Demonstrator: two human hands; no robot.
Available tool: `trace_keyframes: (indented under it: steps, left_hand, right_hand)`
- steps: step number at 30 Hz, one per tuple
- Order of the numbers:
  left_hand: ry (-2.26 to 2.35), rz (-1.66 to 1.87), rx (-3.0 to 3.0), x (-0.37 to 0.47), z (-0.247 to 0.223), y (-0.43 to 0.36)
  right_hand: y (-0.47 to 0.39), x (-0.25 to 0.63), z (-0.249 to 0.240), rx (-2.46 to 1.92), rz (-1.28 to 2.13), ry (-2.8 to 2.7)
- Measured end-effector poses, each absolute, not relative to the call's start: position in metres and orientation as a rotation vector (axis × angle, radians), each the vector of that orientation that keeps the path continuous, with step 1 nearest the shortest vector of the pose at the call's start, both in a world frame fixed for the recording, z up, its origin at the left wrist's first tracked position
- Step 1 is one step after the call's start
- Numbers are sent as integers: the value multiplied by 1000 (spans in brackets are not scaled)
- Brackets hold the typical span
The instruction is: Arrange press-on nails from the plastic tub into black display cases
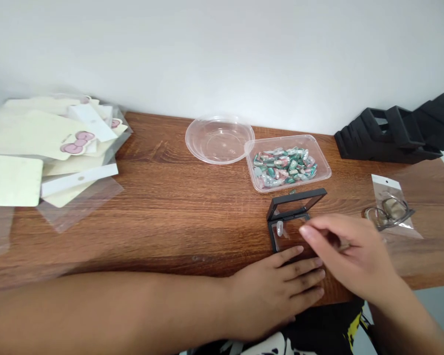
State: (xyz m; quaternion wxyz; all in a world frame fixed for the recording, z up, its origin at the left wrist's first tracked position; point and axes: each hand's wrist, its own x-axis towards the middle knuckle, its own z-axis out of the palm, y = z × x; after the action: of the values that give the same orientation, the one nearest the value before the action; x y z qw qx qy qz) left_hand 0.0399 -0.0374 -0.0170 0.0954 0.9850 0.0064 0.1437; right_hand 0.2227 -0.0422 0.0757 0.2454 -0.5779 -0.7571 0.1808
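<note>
My left hand (277,291) lies flat with fingers stretched out, at the near edge of a small black display frame (275,241). The frame stands hinged open, its lid (298,203) tilted up, and its panes look clear. One pale press-on nail (279,228) rests on the lower pane at the left. Over the right part of the frame is my right hand (351,251), thumb and forefinger pinched together. Whatever sits between those fingertips is hidden or too small to name. Behind the frame, a clear plastic tub (250,170) holds many green, pink and clear press-on nails.
A round clear plastic lid (220,143) lies left of the tub, by the wall. Cream cards (44,130) and clear bags (81,202) are heaped at far left. Stacked black frames (388,135) stand back right. Glasses (388,212) lie on a clear bag (381,182) at right.
</note>
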Motion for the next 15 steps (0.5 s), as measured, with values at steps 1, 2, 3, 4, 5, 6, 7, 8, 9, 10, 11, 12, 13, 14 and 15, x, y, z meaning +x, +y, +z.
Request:
trace_keyframes:
  steps: [1,2,3,4,5,6,7,8,9,10,11,12,13,14,15]
  left_hand:
    - [14,433,2922,40,-17,-37]
    - [10,434,2925,39,-16,-37]
    - [4,430,2926,39,-16,-37]
    - [0,425,2927,39,-15,-36]
    - [-3,418,2927,39,-15,-36]
    - [-6,413,2926,39,-14,-36]
    - [-7,409,2924,39,-14,-36]
    - [-5,407,2924,40,-13,-36]
    - [2,410,2925,40,-13,-36]
    - [7,412,2926,40,-13,-36]
    - [13,416,2928,40,-13,-36]
    - [16,422,2933,40,-13,-36]
    - [17,422,2938,40,-13,-37]
    - [17,420,2944,40,-13,-38]
    - [16,416,2951,39,-13,-38]
  right_hand:
    - [-39,225,88,-1564,476,-2065]
    - [-33,227,100,-1548,418,-2065]
    - [-24,229,111,-1521,335,-2076]
    - [-10,229,119,-1496,251,-2105]
    - [6,229,124,-1476,195,-2141]
    - [25,228,125,-1421,192,-2222]
    - [45,226,123,-1437,282,-2348]
    - [64,224,118,-1478,401,-2456]
    - [81,222,111,-1487,512,-2563]
    - [95,220,103,-1522,610,-2655]
    - [106,219,95,-1577,679,-2713]
    - [114,217,89,-1624,715,-2735]
    - [118,216,83,-1658,727,-2746]
    - [119,214,80,-1677,713,-2750]
    - [119,213,78,-1676,684,-2756]
